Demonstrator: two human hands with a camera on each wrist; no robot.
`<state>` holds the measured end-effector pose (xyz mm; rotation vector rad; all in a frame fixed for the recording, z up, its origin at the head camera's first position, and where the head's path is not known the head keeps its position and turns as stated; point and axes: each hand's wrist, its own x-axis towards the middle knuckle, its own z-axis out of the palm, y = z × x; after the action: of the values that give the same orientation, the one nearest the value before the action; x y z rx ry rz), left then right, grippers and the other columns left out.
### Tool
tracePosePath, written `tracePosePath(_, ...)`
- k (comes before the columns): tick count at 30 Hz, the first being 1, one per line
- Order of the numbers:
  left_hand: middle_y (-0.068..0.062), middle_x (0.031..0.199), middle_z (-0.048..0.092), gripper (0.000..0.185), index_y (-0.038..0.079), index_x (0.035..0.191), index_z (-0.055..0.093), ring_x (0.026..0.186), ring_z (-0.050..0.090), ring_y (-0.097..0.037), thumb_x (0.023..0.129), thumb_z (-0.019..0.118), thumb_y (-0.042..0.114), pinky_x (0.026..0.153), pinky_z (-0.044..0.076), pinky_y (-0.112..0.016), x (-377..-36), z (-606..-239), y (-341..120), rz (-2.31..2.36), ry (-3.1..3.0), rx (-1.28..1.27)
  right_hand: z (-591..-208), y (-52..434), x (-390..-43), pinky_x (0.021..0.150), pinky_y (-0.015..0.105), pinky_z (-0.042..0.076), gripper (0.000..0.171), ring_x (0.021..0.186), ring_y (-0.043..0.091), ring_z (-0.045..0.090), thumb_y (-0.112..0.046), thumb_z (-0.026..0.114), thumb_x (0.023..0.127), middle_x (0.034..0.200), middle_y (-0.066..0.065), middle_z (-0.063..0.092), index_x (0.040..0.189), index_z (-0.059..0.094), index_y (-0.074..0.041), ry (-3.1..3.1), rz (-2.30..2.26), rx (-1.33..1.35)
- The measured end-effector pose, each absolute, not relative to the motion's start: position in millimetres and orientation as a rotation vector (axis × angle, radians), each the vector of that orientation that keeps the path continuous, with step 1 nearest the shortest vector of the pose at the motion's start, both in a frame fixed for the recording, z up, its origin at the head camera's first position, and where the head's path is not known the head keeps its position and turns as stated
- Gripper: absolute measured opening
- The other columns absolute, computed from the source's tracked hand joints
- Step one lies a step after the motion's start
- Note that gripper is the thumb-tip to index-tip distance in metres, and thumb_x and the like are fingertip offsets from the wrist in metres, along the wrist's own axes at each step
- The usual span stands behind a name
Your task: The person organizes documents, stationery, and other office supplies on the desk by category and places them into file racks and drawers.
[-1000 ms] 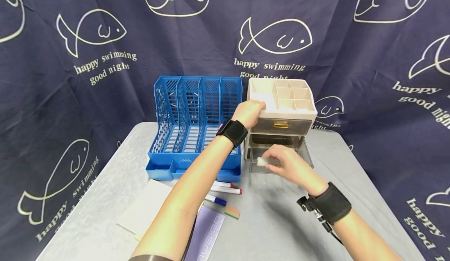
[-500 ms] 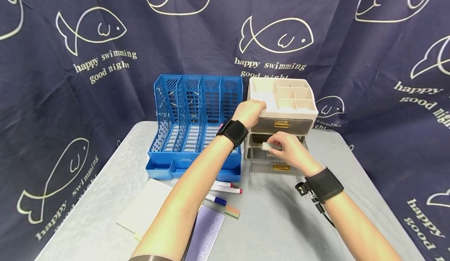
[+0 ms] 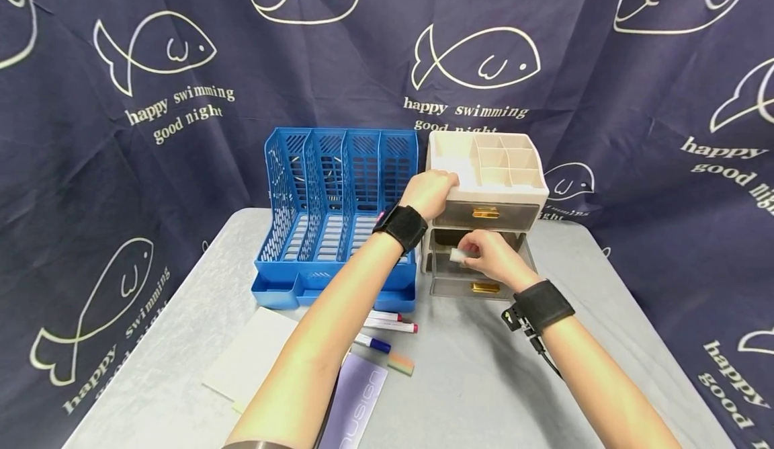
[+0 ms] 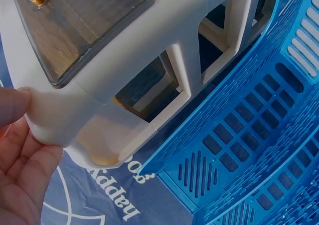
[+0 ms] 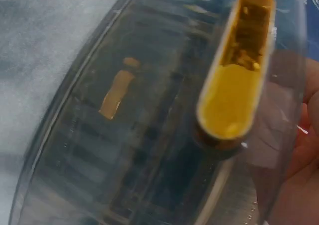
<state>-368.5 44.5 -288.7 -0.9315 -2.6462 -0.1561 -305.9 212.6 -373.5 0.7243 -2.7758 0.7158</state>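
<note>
My left hand (image 3: 429,192) grips the upper left front edge of a white desktop drawer organizer (image 3: 462,179); in the left wrist view thumb and fingers (image 4: 31,160) pinch its rounded corner. The organizer's lower drawer (image 3: 444,288), clear grey with a gold handle (image 3: 486,288), is pulled out. Inside its opening, my right hand (image 3: 492,257) pinches a small whitish block (image 3: 457,255), which looks like an eraser. Through the clear drawer front (image 5: 114,150) the right wrist view shows part of the hand; the block cannot be made out there.
Left of the organizer stands a blue file rack (image 3: 338,267). On the table (image 3: 471,382) lie red-capped markers (image 3: 393,327), a blue-capped marker (image 3: 375,343), an orange-green eraser (image 3: 400,363), a purple case (image 3: 357,395) and a white pad (image 3: 254,351). The upper drawer (image 3: 453,215) is closed.
My right hand has moved back from the drawer's front edge into the drawer with the whitish block, then lowered slightly. The left hand has stayed on the organizer.
</note>
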Motion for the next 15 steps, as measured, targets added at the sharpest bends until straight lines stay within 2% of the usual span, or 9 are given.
tracePosePath(15,-0.002,0.113,0.067,0.033,0.015,0.118,0.064,0.104,0.062,-0.018,0.088,0.058,0.002,0.085,0.051,-0.031,-368.6,-288.0,43.3,-0.179,-2.649,-0.932,-389.4,212.1,-317.8,0.066,0.035,0.05,0.015,0.07,0.018,0.059,0.002,0.076,0.071,0.074,0.005,0.064,0.082,0.066,-0.001,-2.943,0.728,0.669)
